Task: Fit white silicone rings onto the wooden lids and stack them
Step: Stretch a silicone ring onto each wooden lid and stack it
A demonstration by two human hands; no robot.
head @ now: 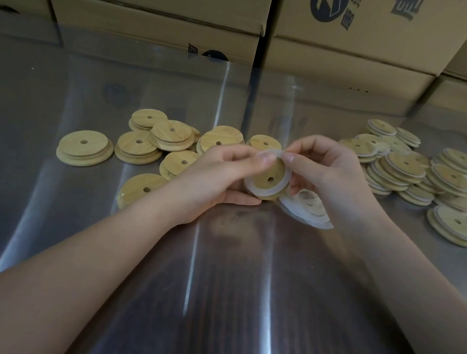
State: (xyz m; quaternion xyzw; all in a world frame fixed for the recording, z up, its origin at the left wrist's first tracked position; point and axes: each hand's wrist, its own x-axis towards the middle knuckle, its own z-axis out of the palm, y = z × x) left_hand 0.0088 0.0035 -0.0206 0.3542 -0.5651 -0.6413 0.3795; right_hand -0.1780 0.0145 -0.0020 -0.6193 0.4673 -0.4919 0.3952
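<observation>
I see the left hand [221,172] cupping one wooden lid [269,169] from below, thumb curled over its top edge. The right hand [331,172] pinches the white ring [285,180] between thumb and forefinger at the lid's upper rim; the ring lies around the lid, partly seated. Loose rings [308,210] lie just below the right hand. Bare lids [83,148] lie left of the left hand, ringed lids [406,167] are stacked right of the right hand, and the table [227,280] lies beneath both.
</observation>
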